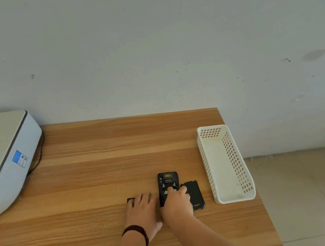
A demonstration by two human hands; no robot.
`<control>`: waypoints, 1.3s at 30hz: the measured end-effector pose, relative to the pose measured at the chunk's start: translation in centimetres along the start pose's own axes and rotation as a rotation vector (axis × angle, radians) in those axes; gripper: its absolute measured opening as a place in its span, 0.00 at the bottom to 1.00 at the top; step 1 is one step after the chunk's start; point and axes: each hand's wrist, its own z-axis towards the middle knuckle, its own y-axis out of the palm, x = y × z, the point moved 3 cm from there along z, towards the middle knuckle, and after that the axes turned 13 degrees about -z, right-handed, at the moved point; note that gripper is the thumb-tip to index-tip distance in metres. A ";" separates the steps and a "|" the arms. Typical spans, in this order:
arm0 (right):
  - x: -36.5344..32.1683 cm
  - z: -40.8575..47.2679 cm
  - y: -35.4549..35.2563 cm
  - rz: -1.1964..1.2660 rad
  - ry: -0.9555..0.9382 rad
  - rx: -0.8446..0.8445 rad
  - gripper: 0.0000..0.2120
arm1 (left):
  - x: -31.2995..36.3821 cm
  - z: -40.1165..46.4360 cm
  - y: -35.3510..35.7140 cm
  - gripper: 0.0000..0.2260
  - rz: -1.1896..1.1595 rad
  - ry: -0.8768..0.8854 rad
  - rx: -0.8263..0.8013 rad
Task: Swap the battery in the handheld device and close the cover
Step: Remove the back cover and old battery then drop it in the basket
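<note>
Both hands work side by side low on the wooden worktop [101,174]. The left hand [143,207], with a dark bead bracelet [139,232] at its wrist, lies flat with fingers spread over a small black object [130,200], probably a battery, of which only a corner shows. The right hand [177,201] presses its fingertips into the open back of the black handheld device [167,180], which lies face down; whether it pinches anything cannot be told. The removed black cover [195,193] lies just right of the device. A white perforated basket [224,162] stands farther right, and a white printer [2,159] occupies the far left.
</note>
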 end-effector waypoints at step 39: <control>15.5 7.6 -7.9 -0.008 0.039 0.122 0.24 | 3.1 -1.7 -0.3 0.28 -0.099 -0.146 -0.019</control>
